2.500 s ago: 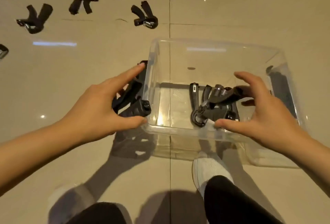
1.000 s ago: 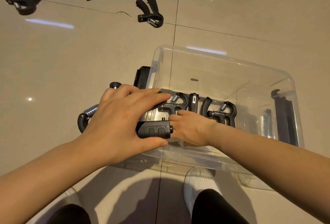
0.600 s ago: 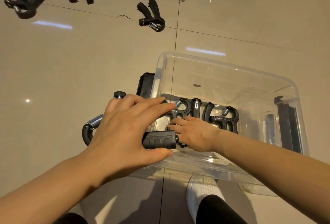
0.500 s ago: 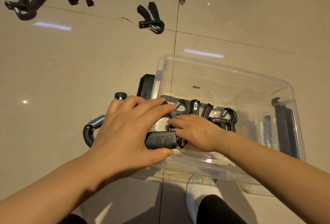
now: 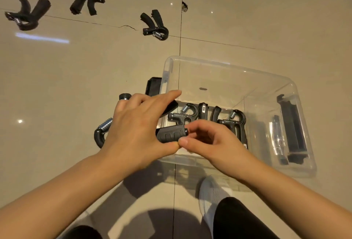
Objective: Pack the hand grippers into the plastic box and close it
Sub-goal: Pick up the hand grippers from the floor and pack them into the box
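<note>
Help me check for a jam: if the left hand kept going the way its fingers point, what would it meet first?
Probably the clear plastic box: the left hand points up-right across its left wall, with the packed hand gripper just beyond. Depth is unclear.

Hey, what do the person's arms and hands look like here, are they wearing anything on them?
Both forearms are bare to the frame edge, no sleeves showing. The left hand and right hand have no gloves, rings, watch or bands visible. Fingernails look short and unpainted.

Held hand gripper [image 5: 172, 134]: mostly covered by left hand [image 5: 137, 132].
Shoe [image 5: 211, 196]: partly behind leg.
Far-left gripper [image 5: 26, 15]: blurred.
</note>
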The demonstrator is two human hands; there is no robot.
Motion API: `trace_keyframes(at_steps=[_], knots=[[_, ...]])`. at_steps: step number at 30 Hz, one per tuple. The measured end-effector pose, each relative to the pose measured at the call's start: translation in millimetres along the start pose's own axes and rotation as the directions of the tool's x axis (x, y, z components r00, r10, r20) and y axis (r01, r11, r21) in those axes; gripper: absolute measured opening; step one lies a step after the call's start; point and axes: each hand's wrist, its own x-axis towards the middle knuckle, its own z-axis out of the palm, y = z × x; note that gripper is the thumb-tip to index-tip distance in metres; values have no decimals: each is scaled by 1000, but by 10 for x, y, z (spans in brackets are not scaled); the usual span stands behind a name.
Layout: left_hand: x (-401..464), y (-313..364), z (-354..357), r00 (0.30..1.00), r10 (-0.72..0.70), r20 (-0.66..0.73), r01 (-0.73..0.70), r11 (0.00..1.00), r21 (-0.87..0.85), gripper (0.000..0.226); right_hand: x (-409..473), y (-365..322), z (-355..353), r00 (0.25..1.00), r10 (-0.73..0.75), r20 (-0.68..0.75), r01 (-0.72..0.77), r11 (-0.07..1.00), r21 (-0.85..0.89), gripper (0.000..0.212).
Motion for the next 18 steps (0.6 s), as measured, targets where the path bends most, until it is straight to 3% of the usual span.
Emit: trace_keyframes(at_steps=[4,9,12,15,18], knots=[[-28,141,-88,993,62,-105,-69,995,-65,75,-101,-92,27,997,-7,-81,21,984,174,32],[171,469,-281,945,245,-217,-246,969,26,72,-306,-240,-177,964,-174,-203,223,942,252,25],[325,573,-346,923,334,-189,-312,940,136,81,-337,-250,-389,909,-207,-362,321,902,290,22],[311,480,-271,898,422,-120,-376,881,287,74,-290,-188,-594,865,-159,-476,339,884,322,12],[146,349,-8,946,324,1,-314,915,254,65,-294,-103,-767,830,-121,-544,343,880,328,14]])
